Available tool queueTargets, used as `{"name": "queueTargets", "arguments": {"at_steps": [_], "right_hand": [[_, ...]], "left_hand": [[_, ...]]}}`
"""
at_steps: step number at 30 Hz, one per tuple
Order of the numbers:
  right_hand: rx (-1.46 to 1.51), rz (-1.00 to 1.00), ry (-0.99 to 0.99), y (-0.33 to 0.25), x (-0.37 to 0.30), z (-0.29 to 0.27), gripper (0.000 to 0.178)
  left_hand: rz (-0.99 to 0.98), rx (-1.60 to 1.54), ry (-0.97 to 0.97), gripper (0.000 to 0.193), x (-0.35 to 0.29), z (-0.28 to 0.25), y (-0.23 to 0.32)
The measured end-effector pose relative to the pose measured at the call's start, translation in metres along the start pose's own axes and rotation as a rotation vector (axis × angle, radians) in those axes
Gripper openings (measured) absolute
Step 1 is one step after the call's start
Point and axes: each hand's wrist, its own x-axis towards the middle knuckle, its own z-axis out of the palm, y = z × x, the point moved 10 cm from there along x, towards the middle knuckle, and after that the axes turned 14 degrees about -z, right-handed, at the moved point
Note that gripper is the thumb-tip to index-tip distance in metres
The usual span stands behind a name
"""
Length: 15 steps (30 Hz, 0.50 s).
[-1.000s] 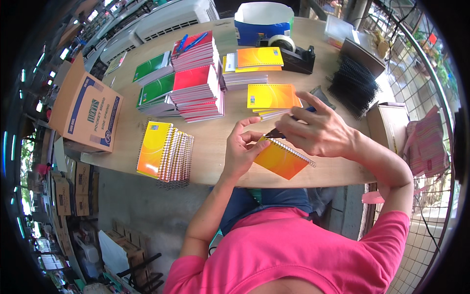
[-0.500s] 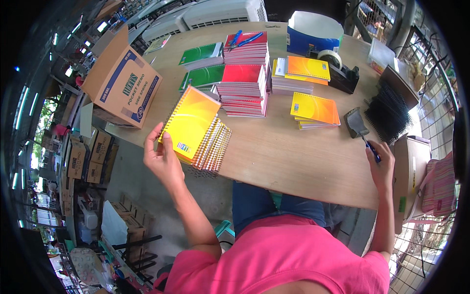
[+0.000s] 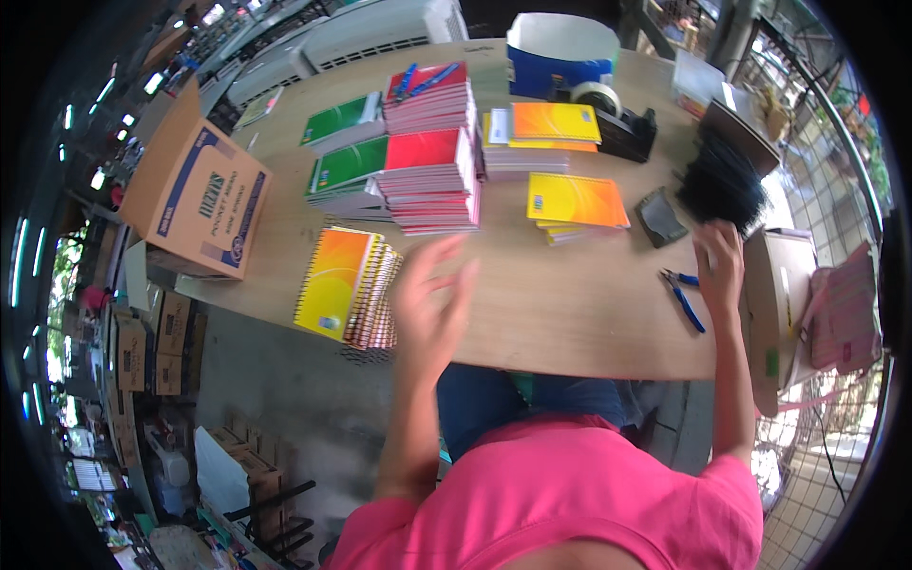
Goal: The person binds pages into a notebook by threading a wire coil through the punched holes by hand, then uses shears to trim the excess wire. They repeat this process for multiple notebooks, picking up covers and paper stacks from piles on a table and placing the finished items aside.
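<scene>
My left hand (image 3: 432,304) is over the front of the table, blurred, its fingers apart and nothing in them. To its left lies a stack of spiral-bound notebooks (image 3: 332,285) with yellow-orange covers. My right hand (image 3: 719,266) is at the near end of a bunch of black spiral coils (image 3: 724,185), fingers bent inward; what they pinch there is hidden. Blue-handled cutting pliers (image 3: 686,302) lie on the table just left of that hand, with a small dark grey block (image 3: 659,218) beyond them. Unbound yellow-orange notebooks (image 3: 577,201) sit in a small pile near the middle.
Stacks of red notebooks (image 3: 432,190) and green notebooks (image 3: 350,163) stand at the back left, another pair of pliers (image 3: 423,81) on top. A cardboard box (image 3: 214,195) is at the left, a tape dispenser (image 3: 627,133) at the back, and a carton (image 3: 779,294) by the right edge.
My left hand has let the yellow notebook down onto the spiral-bound stack and moved right. My right hand has put the pliers on the table and moved up to the black coils.
</scene>
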Motion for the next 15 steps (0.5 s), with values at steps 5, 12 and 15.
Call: {"name": "queueTargets", "arguments": {"at_steps": [5,12,15], "right_hand": [[-0.118,0.143,-0.394,0.060,0.062,0.085,0.009],[-0.242,-0.016,-0.253,0.083,0.027,0.080,0.014],[-0.006,-0.003,0.014,0.084,0.035,0.051,0.015]], "left_hand": [[-0.089,0.363,0.162,0.047,0.150,0.094,-0.108],[-0.102,0.407,0.068,0.033,0.155,0.130,-0.113],[-0.092,0.249,0.087,0.026,0.136,0.113,-0.093]]}}
